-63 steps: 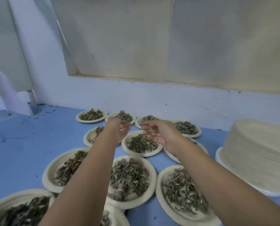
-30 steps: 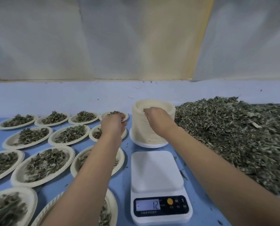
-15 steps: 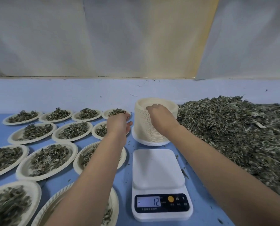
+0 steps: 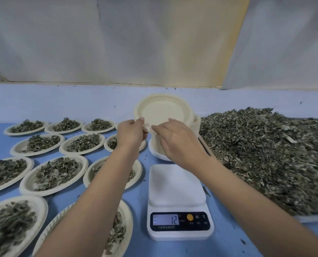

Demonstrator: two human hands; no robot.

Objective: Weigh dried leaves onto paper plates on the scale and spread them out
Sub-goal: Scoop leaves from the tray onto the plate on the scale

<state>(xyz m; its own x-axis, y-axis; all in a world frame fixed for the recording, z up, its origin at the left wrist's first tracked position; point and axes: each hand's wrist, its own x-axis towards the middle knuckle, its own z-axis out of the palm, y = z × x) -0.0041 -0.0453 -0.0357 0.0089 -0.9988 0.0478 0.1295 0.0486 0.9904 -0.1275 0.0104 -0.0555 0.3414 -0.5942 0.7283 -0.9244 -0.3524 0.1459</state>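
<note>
An empty cream paper plate is tilted up towards me above the stack of plates. My left hand pinches its lower rim from the left, and my right hand pinches the rim just beside it. Below them sits the white scale with a bare platform and a display reading -12. A big heap of dried leaves lies to the right of the scale.
Several paper plates filled with leaves cover the blue table on the left, in rows running back to the pale wall. My left forearm crosses over two of them. Loose leaf crumbs lie around the scale.
My view swung right from the filled plates to the scale. My right hand took the top plate off the stack and tilted it up; my left hand came over and joined at its rim.
</note>
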